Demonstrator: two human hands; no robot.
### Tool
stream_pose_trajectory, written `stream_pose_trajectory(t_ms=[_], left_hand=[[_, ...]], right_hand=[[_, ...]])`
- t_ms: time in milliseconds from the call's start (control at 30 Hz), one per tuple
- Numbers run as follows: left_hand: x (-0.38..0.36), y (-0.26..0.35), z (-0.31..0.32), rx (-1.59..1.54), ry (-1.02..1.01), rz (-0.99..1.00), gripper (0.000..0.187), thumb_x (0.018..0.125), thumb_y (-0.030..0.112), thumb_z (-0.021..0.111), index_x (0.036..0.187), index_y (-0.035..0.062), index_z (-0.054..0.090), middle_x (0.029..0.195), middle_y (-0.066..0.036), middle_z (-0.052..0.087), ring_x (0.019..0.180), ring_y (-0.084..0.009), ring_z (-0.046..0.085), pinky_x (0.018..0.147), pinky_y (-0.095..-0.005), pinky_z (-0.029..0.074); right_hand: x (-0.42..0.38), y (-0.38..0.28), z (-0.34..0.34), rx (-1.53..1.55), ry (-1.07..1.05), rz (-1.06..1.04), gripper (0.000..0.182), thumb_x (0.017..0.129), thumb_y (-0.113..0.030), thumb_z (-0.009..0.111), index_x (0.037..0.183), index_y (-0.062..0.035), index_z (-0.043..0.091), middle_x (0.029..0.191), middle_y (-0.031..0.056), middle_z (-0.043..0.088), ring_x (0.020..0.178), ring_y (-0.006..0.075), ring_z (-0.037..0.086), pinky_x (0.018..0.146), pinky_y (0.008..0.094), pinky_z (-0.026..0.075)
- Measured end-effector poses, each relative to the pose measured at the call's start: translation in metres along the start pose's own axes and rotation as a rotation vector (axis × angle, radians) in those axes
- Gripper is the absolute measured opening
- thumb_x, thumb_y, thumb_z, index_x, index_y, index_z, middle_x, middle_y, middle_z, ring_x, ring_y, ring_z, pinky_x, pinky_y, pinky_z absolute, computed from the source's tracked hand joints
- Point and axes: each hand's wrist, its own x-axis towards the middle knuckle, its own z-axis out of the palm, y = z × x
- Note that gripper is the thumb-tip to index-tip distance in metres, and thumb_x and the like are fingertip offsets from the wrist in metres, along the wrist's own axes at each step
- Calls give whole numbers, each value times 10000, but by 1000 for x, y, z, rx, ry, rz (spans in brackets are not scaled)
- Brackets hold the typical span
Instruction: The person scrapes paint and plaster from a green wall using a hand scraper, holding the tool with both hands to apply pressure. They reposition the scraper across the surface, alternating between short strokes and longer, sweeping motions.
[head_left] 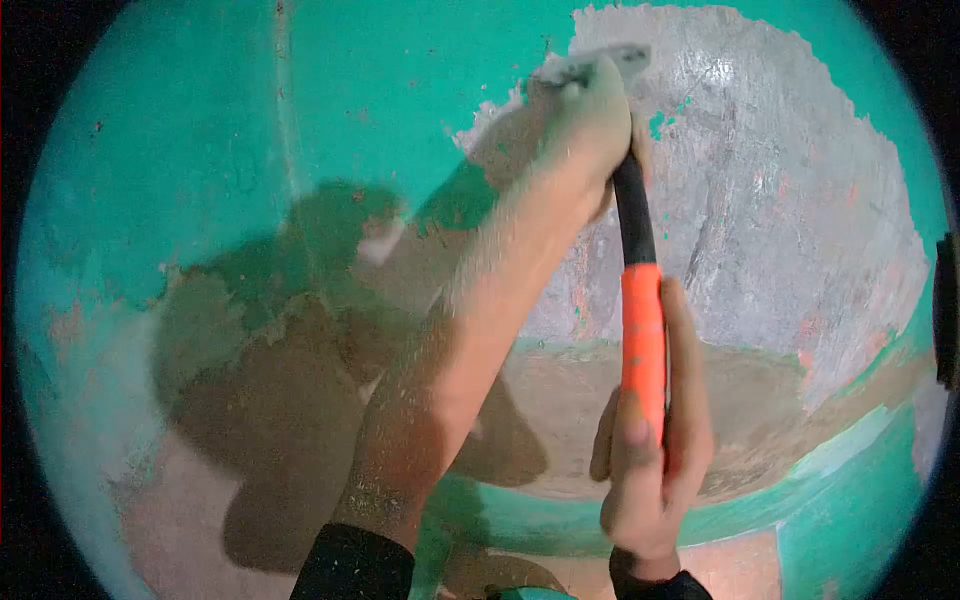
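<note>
The wall (200, 120) is green, with a bare patch (790, 210) right of the left grip (597, 125), closed round the scraper (643, 320) near its blurred head. Below, the right grip (650, 505) wraps the handle. Even pressure from 2 hands should limit gouging.

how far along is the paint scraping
Partly done, it seems: the grey patch already looks stripped. The left hand and right hand hold the scraper at its ragged edge. Left to do: green paint at upper left.
</note>
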Motion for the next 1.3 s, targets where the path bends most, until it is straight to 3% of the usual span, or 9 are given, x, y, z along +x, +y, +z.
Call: stream_pose_trajectory(t_ms=[467, 567, 600, 700, 900, 1300], left_hand=[[18, 20, 2, -73, 22, 72, 278, 958, 350, 420, 891, 81, 448, 635, 9, 467, 481, -95, 450, 455, -296, 424], [3, 22, 8, -99, -25, -52, 369, 1013, 360, 333, 758, 109, 422, 584, -2, 397, 482, -132, 392, 495, -303, 412], [-1, 14, 3, -29, -13, 19, 266, 956, 342, 428, 912, 80, 447, 650, 11, 472, 492, -91, 455, 463, -290, 419], [4, 15, 3, -55, 9, -5, 249, 957, 331, 432, 938, 83, 444, 660, 10, 479, 495, -89, 455, 465, -288, 411], [-4, 7, -1, -10, -11, -43, 247, 955, 336, 431, 963, 89, 435, 648, 14, 474, 494, -82, 447, 475, -281, 409], [21, 21, 3, 41, 25, 68, 225, 969, 314, 417, 935, 92, 437, 642, 27, 464, 487, -70, 437, 460, -266, 403]], right_hand=[[-1, -2, -7, -7, 37, 2, 731, 918, -374, 510, 1440, 81, 278, 729, 38, 594, 427, 25, 363, 400, 194, 297], [4, -2, -8, -8, 36, -8, 722, 922, -365, 505, 1441, 82, 275, 721, 32, 585, 430, 25, 363, 403, 194, 298], [3, -1, -7, -6, 34, -10, 719, 923, -361, 503, 1442, 82, 274, 718, 31, 582, 431, 25, 363, 405, 194, 298], [0, -2, -7, 3, 32, -13, 711, 927, -352, 497, 1443, 82, 271, 709, 25, 573, 434, 25, 362, 408, 193, 299], [-5, -1, -1, 9, -6, -18, 694, 934, -332, 486, 1445, 82, 266, 692, 15, 555, 439, 25, 362, 416, 192, 302], [4, -4, -7, 31, -52, -40, 660, 949, -293, 464, 1449, 83, 254, 658, -7, 519, 451, 25, 361, 430, 190, 307]])
